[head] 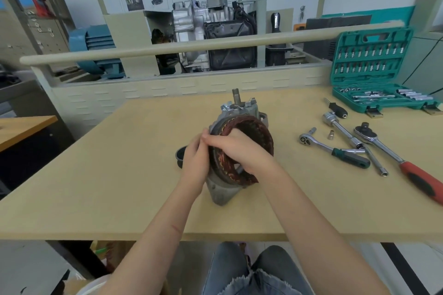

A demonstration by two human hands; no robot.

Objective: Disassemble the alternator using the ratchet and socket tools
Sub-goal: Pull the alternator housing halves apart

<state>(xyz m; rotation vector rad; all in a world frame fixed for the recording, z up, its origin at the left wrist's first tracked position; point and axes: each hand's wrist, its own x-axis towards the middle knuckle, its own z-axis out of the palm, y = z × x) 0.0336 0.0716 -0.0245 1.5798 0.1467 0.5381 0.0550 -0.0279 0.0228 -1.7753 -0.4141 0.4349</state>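
Slippage is the risk at frame centre: the left hand [195, 159] and right hand [236, 151] both grip the stator ring [251, 132] of the alternator [225, 189] on the table [119, 175], and uneven pulling could jam it or tip the housing.

Alternator [242, 141] mid-table — copper windings exposed, shaft up

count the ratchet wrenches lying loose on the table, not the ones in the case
2. The green-handled ratchet lies right of the alternator; the red-handled ratchet lies farther right, near the table's edge. Between them is a plain extension bar, not counted.
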